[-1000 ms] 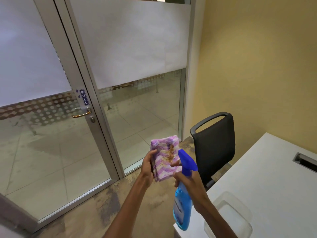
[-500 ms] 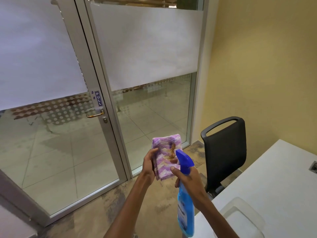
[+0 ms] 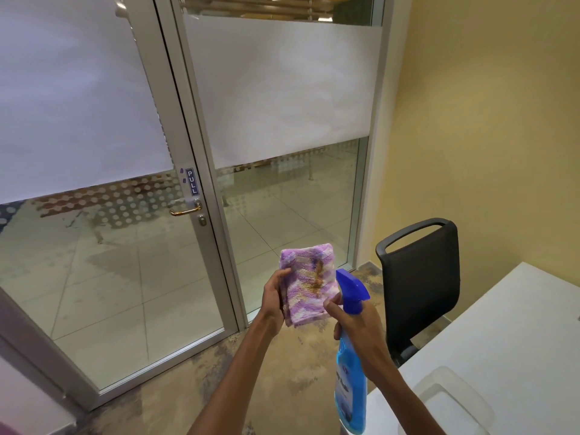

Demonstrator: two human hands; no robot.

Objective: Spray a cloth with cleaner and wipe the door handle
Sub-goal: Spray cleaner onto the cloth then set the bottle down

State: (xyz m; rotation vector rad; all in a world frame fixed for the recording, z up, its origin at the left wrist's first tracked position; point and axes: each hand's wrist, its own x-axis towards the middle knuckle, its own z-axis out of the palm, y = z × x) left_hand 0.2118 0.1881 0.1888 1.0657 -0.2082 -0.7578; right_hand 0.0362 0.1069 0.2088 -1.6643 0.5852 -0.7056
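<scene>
Left hand (image 3: 273, 301) is gripping folded purple cloth (image 3: 309, 284); right hand (image 3: 361, 334) is clasping blue spray bottle (image 3: 351, 372) beside it. Brass door handle (image 3: 185, 211) sitting on glass door (image 3: 94, 246); black chair (image 3: 420, 277), white desk (image 3: 502, 340) at right.

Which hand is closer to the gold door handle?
The left hand, holding the purple cloth, is below and right of the door handle. The right hand, gripping the spray bottle, is farther right.

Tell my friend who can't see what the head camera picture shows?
A person's left hand holds up a folded purple cloth, while the right hand aims a blue spray bottle at it. Behind is a glass door with a gold handle.
</scene>
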